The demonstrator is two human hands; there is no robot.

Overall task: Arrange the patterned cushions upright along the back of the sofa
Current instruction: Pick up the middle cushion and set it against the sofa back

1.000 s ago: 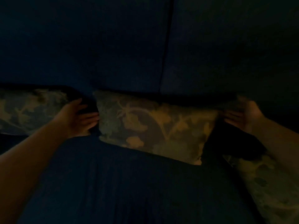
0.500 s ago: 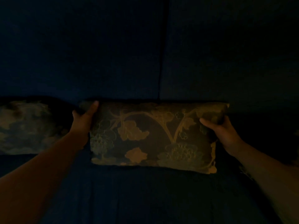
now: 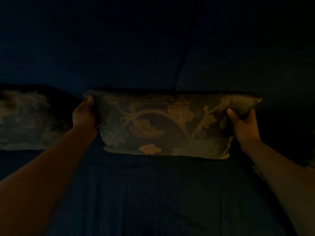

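Middle cushion (image 3: 163, 126): upright on the seat, against the dark sofa back (image 3: 119, 48).
Left hand (image 3: 84, 114): pinching the upper left corner.
Right hand (image 3: 243, 125): fingers gripping the upper right corner.
Second cushion (image 3: 29, 120): near, left.

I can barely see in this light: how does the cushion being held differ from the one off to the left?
The middle cushion is gripped at both ends by the left hand and right hand; the left cushion is untouched. The middle one shows whole, with clear leaf shapes; the left one is blurred and cut off. Both are patterned and stand against the sofa back.
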